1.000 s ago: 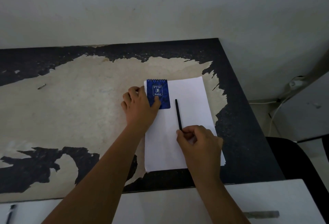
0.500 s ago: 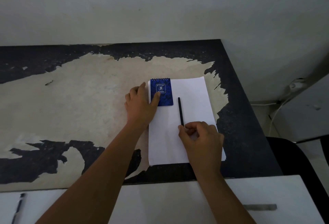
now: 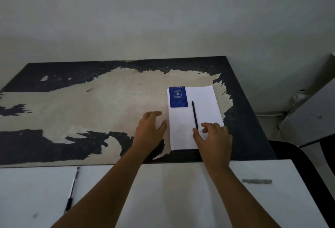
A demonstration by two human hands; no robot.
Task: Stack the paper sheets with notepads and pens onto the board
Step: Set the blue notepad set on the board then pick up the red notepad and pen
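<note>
A white paper sheet (image 3: 204, 108) lies on the worn dark board (image 3: 90, 111), towards its right side. A blue spiral notepad (image 3: 178, 97) rests on the sheet's top left corner. A black pen (image 3: 194, 114) lies lengthwise down the sheet's middle. My left hand (image 3: 150, 130) hovers with fingers spread just left of the sheet's edge, off the notepad. My right hand (image 3: 213, 137) is over the sheet's lower right, fingers loosely apart, with the thumb tip at the pen's near end.
A white table (image 3: 181, 191) runs along the near edge, with another paper sheet (image 3: 36, 191) and a second black pen (image 3: 72, 189) at the left. A grey strip (image 3: 257, 181) lies at its right. A black chair (image 3: 297, 155) and cables (image 3: 286, 119) stand to the right.
My left hand has let go of the notepad and drawn back to the left of the sheet. My right hand has opened off the pen. The view has tilted up.
</note>
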